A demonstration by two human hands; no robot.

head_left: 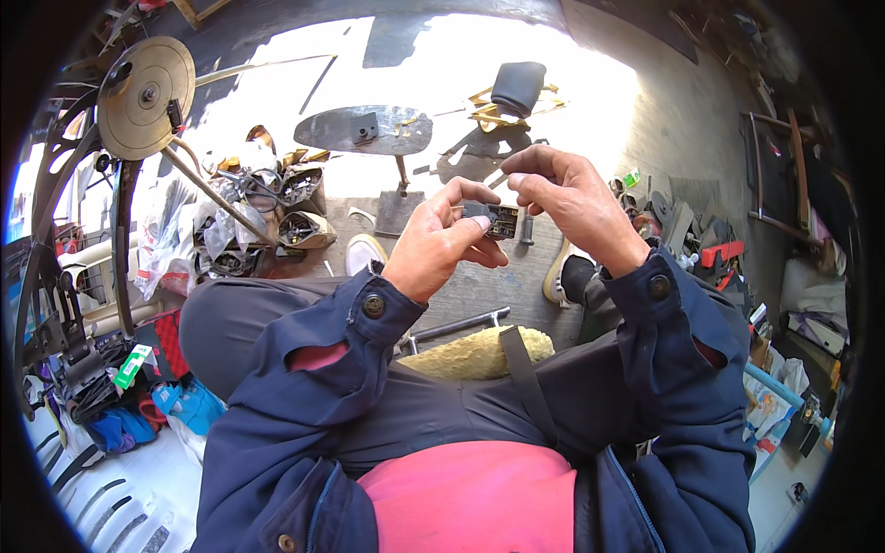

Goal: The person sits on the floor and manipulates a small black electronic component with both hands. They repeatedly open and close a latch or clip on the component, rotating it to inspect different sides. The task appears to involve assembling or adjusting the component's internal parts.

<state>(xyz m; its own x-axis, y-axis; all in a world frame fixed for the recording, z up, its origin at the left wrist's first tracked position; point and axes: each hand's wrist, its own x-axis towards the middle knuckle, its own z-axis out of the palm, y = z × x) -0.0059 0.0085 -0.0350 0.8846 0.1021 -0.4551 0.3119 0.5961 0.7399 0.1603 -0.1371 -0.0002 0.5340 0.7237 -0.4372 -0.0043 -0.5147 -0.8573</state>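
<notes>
My left hand [442, 226] is closed around a small black block [501, 221] with brass-coloured metal bits on its face; its exact kind I cannot tell. Just above and to the right, my right hand [567, 194] has thumb and forefinger pinched together, apart from the block. A thin pale sliver [498, 180] shows at its fingertips, too small to name. Below the hands, a yellow foam-like pad [475, 355] lies across my lap with a dark strap [527, 378] over it. A metal bar with a bent end [461, 324] lies just beyond the pad.
A black oval plate on a stand [323, 131] rises ahead. To the left are a large wheel on an iron frame [138, 111] and bags of oddments [300, 198]. Far ahead stands a small dark-seated stool [518, 88]. Shoes and a red tool [722, 253] lie right.
</notes>
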